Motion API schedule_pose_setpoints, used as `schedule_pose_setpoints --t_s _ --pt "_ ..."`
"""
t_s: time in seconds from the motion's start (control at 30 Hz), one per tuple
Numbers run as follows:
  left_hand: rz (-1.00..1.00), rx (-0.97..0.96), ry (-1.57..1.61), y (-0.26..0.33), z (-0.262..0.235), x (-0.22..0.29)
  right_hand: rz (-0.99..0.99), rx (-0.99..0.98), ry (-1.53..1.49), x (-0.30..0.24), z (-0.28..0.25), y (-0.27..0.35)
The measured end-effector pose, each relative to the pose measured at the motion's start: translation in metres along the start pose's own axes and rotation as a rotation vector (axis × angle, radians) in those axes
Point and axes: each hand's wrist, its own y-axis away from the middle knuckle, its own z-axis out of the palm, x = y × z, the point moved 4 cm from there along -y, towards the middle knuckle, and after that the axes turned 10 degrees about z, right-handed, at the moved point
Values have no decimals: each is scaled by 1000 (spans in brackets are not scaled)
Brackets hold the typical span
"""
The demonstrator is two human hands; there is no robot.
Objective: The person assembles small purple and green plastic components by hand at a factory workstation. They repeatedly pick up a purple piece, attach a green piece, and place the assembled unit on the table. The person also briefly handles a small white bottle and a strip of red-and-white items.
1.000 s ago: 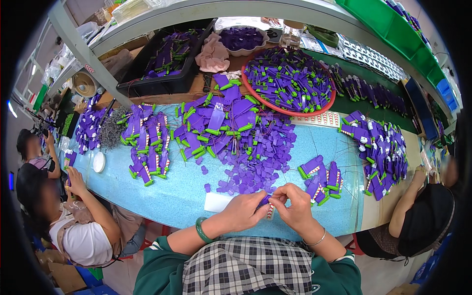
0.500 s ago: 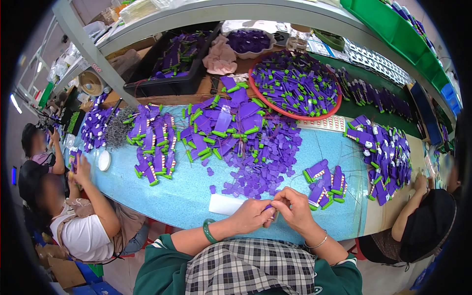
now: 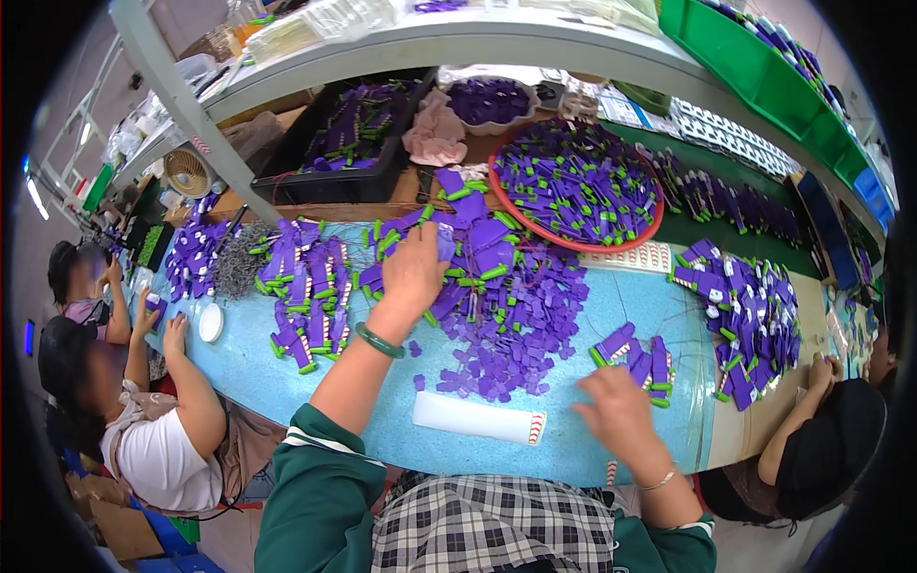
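Observation:
My left hand (image 3: pixel 413 272) reaches into the middle pile of flat purple pieces with green ends (image 3: pixel 492 248). Its fingers bend down onto the pile beside a glossy purple piece (image 3: pixel 446 243), and the fingertips are hidden, so a grip cannot be made out. My right hand (image 3: pixel 616 413) hovers over the table at the right with its fingers apart, holding nothing visible. Just beyond it lies a small group of purple-and-green pieces (image 3: pixel 653 361). Between my forearms rests a white backing strip (image 3: pixel 468 416) with red-marked stickers at its right end.
Small purple chips (image 3: pixel 506 358) spread in front of the middle pile. More assembled pieces (image 3: pixel 755 315) heap at the right. Behind stand a round red tray (image 3: pixel 659 222) and a black bin (image 3: pixel 330 186) under a shelf (image 3: pixel 430 69). Co-workers sit at both sides.
My hands were together over the white strip, pinching a small purple piece. They have parted: the left went forward to the pile, the right moved right. The strip's sticker end is now uncovered.

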Motion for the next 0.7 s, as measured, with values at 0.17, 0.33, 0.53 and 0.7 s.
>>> schedule_pose_setpoints --t_s 0.17,0.33,0.53,0.7 --pt "-134 -71 294 15 9 -7 10 -102 -78 -24 52 13" --pt "-22 150 680 66 -26 5 52 -82 -103 -21 61 12" --pt "-110 342 1318 116 -57 56 30 -79 -104 -26 63 10" --pt "-382 493 1763 98 -62 21 25 -59 -85 -29 64 12"
